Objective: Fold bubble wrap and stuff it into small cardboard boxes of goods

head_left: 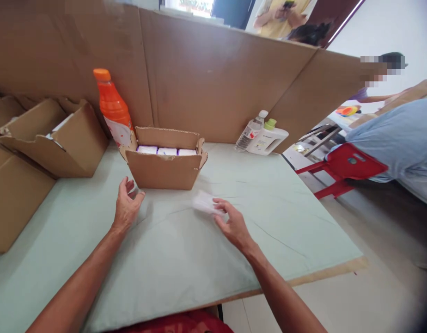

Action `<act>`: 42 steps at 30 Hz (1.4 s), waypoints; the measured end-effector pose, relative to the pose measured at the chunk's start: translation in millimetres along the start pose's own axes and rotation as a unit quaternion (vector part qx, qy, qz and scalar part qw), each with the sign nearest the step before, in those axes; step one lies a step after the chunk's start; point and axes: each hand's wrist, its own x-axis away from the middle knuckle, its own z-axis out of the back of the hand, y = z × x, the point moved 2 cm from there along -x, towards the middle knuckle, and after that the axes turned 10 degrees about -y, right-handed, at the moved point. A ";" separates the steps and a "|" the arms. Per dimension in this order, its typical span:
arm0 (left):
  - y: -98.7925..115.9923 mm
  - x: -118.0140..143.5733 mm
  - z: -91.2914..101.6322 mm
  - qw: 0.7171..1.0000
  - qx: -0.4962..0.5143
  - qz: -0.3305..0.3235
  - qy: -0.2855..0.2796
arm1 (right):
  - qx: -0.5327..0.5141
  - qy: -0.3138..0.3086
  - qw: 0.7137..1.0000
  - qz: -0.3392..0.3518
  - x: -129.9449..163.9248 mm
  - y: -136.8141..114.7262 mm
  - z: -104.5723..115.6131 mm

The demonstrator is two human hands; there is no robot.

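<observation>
A small open cardboard box (pixel 164 170) stands in the middle of the pale green table cover (pixel 186 259), with three white packets (pixel 167 151) lined up inside. My left hand (pixel 126 206) hovers just left of the box's front corner, fingers apart and empty. To the right and nearer me, my right hand (pixel 231 224) holds a small white packet (pixel 204 202) by its fingertips, low over the cloth; the packet is blurred.
An orange bottle (pixel 112 108) stands behind the box. Larger open cartons (pixel 57 138) sit at the left. A clear water bottle (pixel 251 131) and a white jug (pixel 269 138) stand by the cardboard wall (pixel 213 78). Another person sits on a red stool (pixel 345 164) at right.
</observation>
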 end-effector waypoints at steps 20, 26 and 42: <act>8.6 134.1 7.9 0.833 -0.367 -0.175 -0.374 | 0.204 -0.193 0.955 0.095 34.2 -29.4 -75.9; 4.1 129.3 80.8 0.933 -0.229 -0.045 -0.273 | 0.184 -0.085 0.979 0.001 56.9 12.0 -25.1; 20.3 -21.6 13.9 0.998 -0.006 -0.024 -0.059 | -0.104 -0.029 0.990 -0.096 -100.9 7.9 -54.0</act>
